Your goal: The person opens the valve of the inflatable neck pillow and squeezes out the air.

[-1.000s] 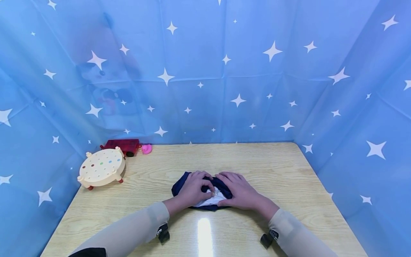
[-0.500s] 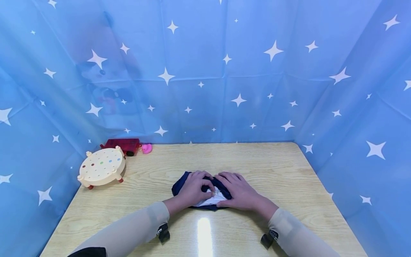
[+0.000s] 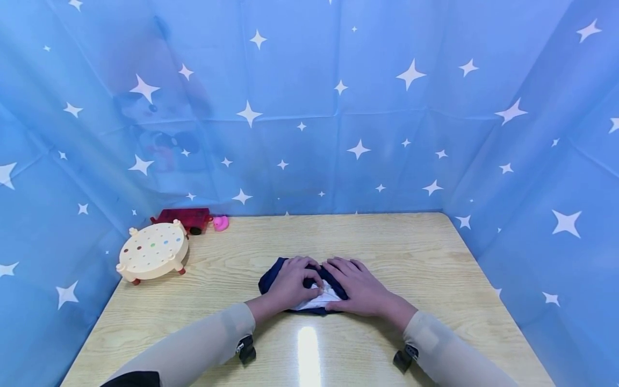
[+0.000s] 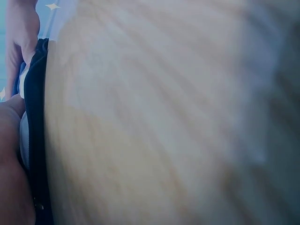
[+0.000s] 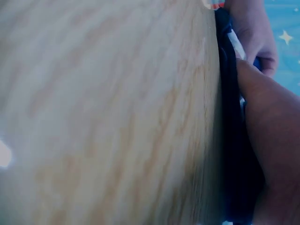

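Observation:
A dark navy cloth item [image 3: 270, 277] with a white inner part [image 3: 331, 295] lies on the table between the two hands; its exact kind is hard to make out. The left hand [image 3: 294, 284] lies over its left side, thumb and forefinger pinched together at the white part. Whatever sits between those fingertips is too small to see. On the other side, the right hand [image 3: 361, 289] holds the item, its fingers over the far edge and its thumb at the near edge. Both wrist views show the navy edge [image 4: 37, 140] low against the table, beside the hands.
At the table's left stands a round cream toy stool [image 3: 153, 252] with coloured dots. Behind it are a red toy cart [image 3: 186, 219] and a pink toy duck [image 3: 221, 223]. A blue star-patterned curtain [image 3: 309, 145] surrounds the wooden table [image 3: 401, 242].
The right hand has shifted very slightly to the left. The left hand and the navy cloth item stay practically still.

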Demonstrator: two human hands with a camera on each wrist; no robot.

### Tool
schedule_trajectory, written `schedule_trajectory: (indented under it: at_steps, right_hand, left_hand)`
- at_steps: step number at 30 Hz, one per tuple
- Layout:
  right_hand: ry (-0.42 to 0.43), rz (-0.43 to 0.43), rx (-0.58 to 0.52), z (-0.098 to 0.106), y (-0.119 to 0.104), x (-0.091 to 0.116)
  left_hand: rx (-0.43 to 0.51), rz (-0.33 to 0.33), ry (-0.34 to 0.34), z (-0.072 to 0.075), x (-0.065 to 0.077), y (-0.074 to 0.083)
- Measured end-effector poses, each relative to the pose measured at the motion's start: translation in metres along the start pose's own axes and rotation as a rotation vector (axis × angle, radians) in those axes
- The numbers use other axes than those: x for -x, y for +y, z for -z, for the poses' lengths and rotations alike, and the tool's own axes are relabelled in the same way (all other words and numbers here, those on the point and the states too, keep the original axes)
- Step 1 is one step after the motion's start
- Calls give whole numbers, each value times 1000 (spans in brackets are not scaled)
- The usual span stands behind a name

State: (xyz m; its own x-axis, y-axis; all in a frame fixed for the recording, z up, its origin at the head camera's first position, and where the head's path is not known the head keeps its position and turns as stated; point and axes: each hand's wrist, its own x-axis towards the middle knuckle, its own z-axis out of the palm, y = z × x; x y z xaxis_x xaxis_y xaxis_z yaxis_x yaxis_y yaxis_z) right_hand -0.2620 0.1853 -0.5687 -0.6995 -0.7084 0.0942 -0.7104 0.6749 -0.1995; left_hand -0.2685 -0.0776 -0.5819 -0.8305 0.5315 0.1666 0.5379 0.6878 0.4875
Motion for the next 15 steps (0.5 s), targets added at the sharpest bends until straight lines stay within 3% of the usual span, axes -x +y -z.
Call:
schedule_trajectory:
  at_steps: [15]
  right_hand:
    - [-35, -15, -10, 1, 0, -2]
  left_hand:
    - [4, 10, -1, 0, 0, -1]
